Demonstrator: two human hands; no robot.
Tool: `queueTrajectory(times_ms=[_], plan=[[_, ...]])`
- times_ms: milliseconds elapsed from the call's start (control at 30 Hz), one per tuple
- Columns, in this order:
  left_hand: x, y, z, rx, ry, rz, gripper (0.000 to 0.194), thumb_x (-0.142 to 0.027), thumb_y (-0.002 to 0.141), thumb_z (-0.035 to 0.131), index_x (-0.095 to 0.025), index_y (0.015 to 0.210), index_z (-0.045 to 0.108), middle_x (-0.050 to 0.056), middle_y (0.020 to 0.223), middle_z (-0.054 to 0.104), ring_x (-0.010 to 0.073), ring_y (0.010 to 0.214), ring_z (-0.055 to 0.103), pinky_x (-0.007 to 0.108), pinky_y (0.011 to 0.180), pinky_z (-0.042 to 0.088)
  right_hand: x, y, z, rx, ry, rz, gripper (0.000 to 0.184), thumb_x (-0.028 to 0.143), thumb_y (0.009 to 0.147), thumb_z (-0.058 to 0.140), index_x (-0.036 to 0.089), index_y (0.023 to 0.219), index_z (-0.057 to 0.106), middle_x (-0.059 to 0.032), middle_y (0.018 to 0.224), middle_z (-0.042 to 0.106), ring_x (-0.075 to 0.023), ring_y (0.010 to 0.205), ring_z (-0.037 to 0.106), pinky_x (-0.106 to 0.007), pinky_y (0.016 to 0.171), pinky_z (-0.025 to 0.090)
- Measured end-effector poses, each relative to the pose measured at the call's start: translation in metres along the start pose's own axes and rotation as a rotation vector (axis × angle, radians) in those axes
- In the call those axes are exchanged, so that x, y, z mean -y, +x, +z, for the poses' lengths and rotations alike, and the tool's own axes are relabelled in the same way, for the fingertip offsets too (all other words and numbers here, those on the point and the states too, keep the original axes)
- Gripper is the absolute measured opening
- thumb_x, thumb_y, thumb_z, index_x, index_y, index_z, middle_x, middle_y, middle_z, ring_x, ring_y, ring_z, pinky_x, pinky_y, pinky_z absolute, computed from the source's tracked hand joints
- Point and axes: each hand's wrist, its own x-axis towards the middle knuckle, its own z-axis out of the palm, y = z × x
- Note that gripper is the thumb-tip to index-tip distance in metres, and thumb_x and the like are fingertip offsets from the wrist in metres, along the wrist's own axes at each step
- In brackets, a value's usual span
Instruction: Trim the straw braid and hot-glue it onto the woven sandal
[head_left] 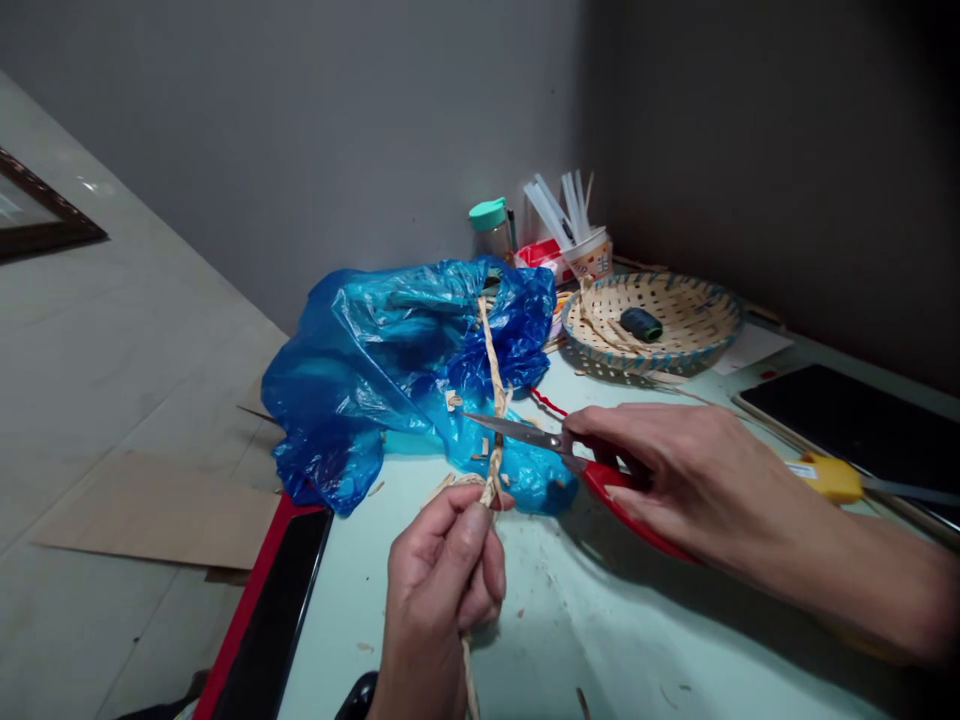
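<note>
My left hand [446, 560] pinches a braided straw-coloured cord [495, 463] between thumb and fingers. The cord runs up from the grip to the opening of a blue plastic bag [397, 340], and its tail hangs below the hand. In my right hand [697, 480] is a pair of red-handled scissors [525, 432], held with the fingers at the handles. Their blades lie across the cord, a little above my left hand, pointing left. Whether the blades touch the cord I cannot tell. Small fibre scraps [454, 401] lie on the bag and table.
A woven basket [705, 345] holds a dark thread spool [641, 324]. Behind stand a paper cup [591, 256] with glue sticks and a green-lidded jar [491, 228]. A yellow tool [829, 478] and a dark tablet-like device [847, 420] lie right. Cardboard [157, 510] is at left.
</note>
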Motion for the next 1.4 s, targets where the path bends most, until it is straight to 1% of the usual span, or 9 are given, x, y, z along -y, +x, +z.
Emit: queueTrajectory(times_ms=[133,233,333,533,600,767,967,1167,1400], plan=[[-0.001,-0.002,-0.001,-0.021,0.043,0.005,0.028,-0.037,0.092,0.071,-0.01,0.102,0.072,-0.005,0.048,0.051,0.0013,0.043,0.019,0.018,0.044,0.009,-0.003,-0.003,0.001,0.011,-0.041,-0.025,0.026,0.02,0.091,0.049,0.019,0.108,0.069,-0.0044,0.082,0.069,-0.0218,0.068,0.066,-0.03,0.057,0.046],[-0.002,-0.002,0.0,-0.045,0.034,0.023,0.03,-0.035,0.092,0.07,-0.01,0.109,0.071,-0.005,0.046,0.051,0.0019,0.042,0.02,0.018,0.044,0.011,-0.006,-0.003,0.001,0.027,-0.089,-0.048,0.026,0.024,0.095,0.049,0.018,0.112,0.068,-0.0063,0.087,0.069,-0.0248,0.073,0.067,-0.033,0.06,0.048],[-0.005,-0.002,0.0,-0.063,0.018,0.054,0.034,-0.036,0.091,0.07,-0.009,0.113,0.071,-0.005,0.046,0.052,0.0017,0.04,0.021,0.018,0.042,0.011,-0.007,-0.003,0.001,0.005,-0.14,-0.081,0.027,0.025,0.098,0.047,0.018,0.116,0.067,-0.0065,0.089,0.068,-0.0244,0.074,0.066,-0.033,0.059,0.046],[-0.008,-0.002,0.001,-0.122,-0.05,0.08,0.037,-0.034,0.088,0.074,-0.01,0.117,0.072,-0.003,0.05,0.056,0.0007,0.039,0.023,0.015,0.041,0.016,-0.006,-0.002,0.001,-0.028,-0.171,-0.157,0.026,0.023,0.098,0.049,0.018,0.119,0.064,-0.0049,0.089,0.066,-0.0216,0.075,0.063,-0.032,0.061,0.044],[-0.008,-0.002,0.001,-0.134,-0.045,0.077,0.039,-0.034,0.087,0.075,-0.01,0.117,0.072,-0.003,0.05,0.057,0.0006,0.039,0.024,0.014,0.041,0.017,-0.007,-0.001,0.001,-0.026,-0.181,-0.182,0.024,0.022,0.098,0.049,0.018,0.118,0.063,-0.0049,0.09,0.066,-0.0218,0.076,0.063,-0.032,0.062,0.045],[-0.01,-0.003,0.0,-0.162,-0.062,0.094,0.041,-0.035,0.086,0.076,-0.012,0.12,0.072,-0.003,0.052,0.057,0.0001,0.039,0.025,0.014,0.041,0.02,-0.007,-0.001,0.0,-0.032,-0.194,-0.201,0.01,0.022,0.098,0.049,0.021,0.104,0.057,-0.0058,0.093,0.067,-0.0222,0.078,0.064,-0.033,0.062,0.045],[-0.01,-0.001,0.0,-0.188,-0.055,0.114,0.042,-0.037,0.084,0.079,-0.013,0.117,0.074,-0.003,0.052,0.058,-0.0006,0.037,0.026,0.014,0.041,0.019,-0.004,-0.002,0.001,-0.032,-0.193,-0.228,0.006,0.021,0.098,0.047,0.022,0.098,0.054,-0.006,0.092,0.068,-0.022,0.076,0.065,-0.033,0.061,0.044],[-0.005,0.001,0.001,-0.159,-0.039,0.076,0.058,-0.042,0.08,0.082,-0.008,0.125,0.069,-0.001,0.048,0.059,-0.0005,0.036,0.025,0.014,0.041,0.016,0.0,-0.001,0.002,-0.004,-0.16,-0.196,0.005,0.019,0.095,0.049,0.022,0.093,0.052,-0.0044,0.087,0.066,-0.0221,0.072,0.065,-0.033,0.056,0.043],[0.004,-0.001,0.007,-0.269,0.092,0.117,0.081,-0.046,0.073,0.086,-0.006,0.139,0.062,0.001,0.048,0.063,0.0008,0.037,0.029,0.016,0.044,0.017,0.001,-0.005,0.006,0.0,-0.174,-0.179,0.008,0.018,0.094,0.047,0.022,0.092,0.054,-0.0071,0.091,0.068,-0.0241,0.074,0.066,-0.035,0.059,0.046]])
